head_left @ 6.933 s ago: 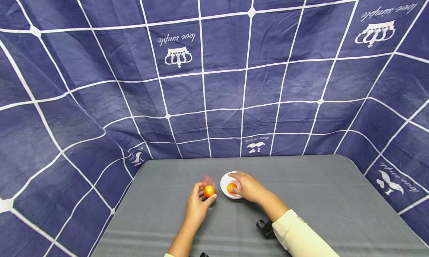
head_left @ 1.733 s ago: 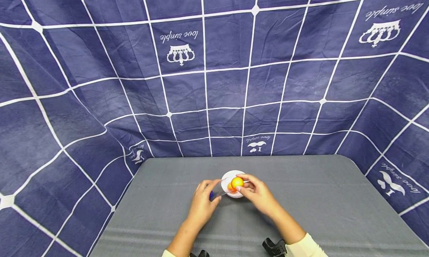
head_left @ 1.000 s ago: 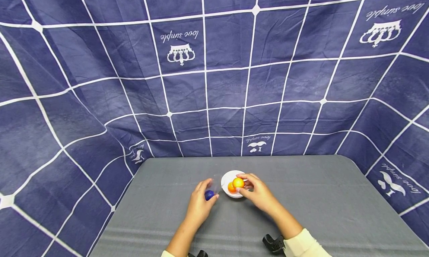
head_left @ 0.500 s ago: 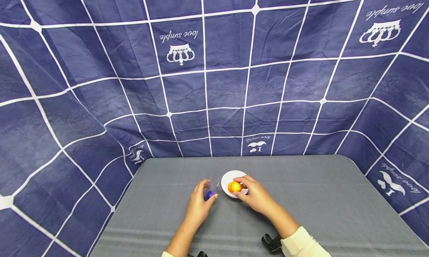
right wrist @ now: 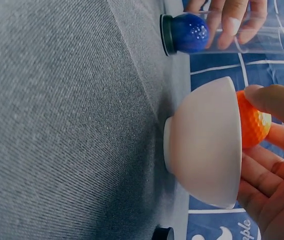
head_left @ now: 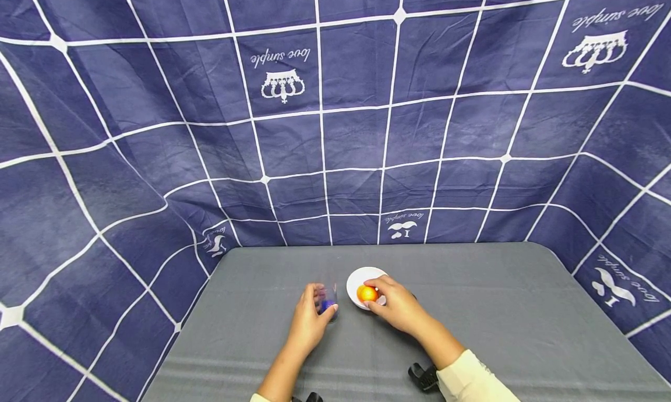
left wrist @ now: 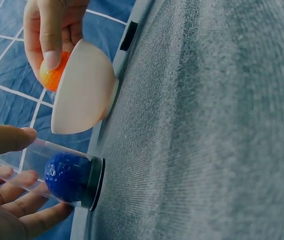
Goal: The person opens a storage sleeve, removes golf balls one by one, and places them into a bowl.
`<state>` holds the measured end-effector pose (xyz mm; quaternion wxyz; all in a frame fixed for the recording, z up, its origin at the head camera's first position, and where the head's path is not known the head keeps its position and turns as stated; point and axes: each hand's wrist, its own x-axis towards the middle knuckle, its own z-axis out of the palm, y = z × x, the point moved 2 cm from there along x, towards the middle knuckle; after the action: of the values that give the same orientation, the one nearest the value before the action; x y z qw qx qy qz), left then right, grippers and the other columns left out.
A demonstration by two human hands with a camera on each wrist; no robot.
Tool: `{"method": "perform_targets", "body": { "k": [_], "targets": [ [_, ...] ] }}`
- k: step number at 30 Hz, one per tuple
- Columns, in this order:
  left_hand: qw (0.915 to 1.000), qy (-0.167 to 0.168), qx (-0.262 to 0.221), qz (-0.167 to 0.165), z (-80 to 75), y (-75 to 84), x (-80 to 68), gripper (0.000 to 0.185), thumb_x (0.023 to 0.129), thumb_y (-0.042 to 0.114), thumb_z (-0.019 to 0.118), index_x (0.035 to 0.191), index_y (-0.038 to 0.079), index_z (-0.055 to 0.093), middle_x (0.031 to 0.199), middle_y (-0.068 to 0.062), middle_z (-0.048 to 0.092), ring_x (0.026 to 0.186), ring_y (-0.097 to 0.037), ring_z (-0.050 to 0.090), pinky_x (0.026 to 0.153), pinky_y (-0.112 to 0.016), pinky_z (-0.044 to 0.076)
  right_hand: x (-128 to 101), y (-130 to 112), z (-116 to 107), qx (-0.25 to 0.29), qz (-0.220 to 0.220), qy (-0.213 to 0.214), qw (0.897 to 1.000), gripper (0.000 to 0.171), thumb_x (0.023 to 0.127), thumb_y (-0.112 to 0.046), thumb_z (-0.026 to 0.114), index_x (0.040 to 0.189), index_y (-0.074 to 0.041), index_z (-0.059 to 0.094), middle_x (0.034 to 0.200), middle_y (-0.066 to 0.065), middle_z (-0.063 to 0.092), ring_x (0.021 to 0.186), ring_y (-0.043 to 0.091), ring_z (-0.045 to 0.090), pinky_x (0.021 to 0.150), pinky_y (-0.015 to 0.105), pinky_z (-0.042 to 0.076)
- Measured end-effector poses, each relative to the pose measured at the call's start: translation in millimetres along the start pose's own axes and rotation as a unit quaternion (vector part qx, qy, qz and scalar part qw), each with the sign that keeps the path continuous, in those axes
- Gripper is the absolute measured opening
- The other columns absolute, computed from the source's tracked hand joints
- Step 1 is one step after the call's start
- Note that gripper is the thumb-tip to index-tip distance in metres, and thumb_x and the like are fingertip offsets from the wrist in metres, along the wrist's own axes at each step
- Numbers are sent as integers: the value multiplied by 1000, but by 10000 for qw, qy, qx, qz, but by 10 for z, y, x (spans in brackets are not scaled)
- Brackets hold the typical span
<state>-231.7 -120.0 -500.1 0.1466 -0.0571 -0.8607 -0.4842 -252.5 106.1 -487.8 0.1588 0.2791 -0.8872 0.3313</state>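
My left hand holds a clear cylindrical cup with thumb and fingers round its sides. It stands upright on the table, with a dark base. A dimpled blue golf ball lies at its bottom. To the right is a white bowl. My right hand pinches an orange golf ball between thumb and fingers at the bowl's mouth. In the wrist views this ball shows partly above the rim. The bowl's inside is mostly hidden there.
A grey cloth covers the table. Behind and at both sides hangs a blue curtain with white lines. Black wrist devices are strapped near the sleeves.
The cup has gone from tilted toward the bowl to upright. My right hand has lowered its orange ball toward the bowl, over another orange ball seen there earlier. At first an orange ball sat by the cup.
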Motion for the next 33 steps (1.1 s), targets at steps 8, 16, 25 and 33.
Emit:
{"method": "perform_targets", "body": {
  "k": [8,16,25,33],
  "targets": [
    [9999,-97,-77,-36,-8,-7,8,47,80,3,81,118,0,52,116,-19,65,107,-37,68,87,-48,60,56,-18,12,-476,-1,-379,9981,38,84,-25,80,118,-12,71,102,-2,64,83,10,62,77,29,54],
    [9997,-173,-59,-171,-13,-3,14,47,81,3,80,118,2,52,117,-18,64,110,-36,67,88,-48,59,125,-17,48,-625,50,-631,9960,34,85,-30,79,116,-17,72,100,-4,63,80,7,58,72,26,51],
    [9997,-139,-84,-207,-5,-13,18,47,80,2,81,117,4,52,117,-17,64,110,-35,66,88,-49,59,168,-19,45,-534,-282,-686,9958,23,86,-17,77,107,-9,74,102,2,66,90,15,65,83,33,55],
    [9998,-95,-103,-152,6,-12,17,48,79,0,81,117,3,52,117,-18,64,109,-36,67,87,-49,59,199,-17,59,-702,-229,-906,9931,22,87,-15,75,108,-7,75,101,4,67,92,18,66,84,35,56]
  ]
}}
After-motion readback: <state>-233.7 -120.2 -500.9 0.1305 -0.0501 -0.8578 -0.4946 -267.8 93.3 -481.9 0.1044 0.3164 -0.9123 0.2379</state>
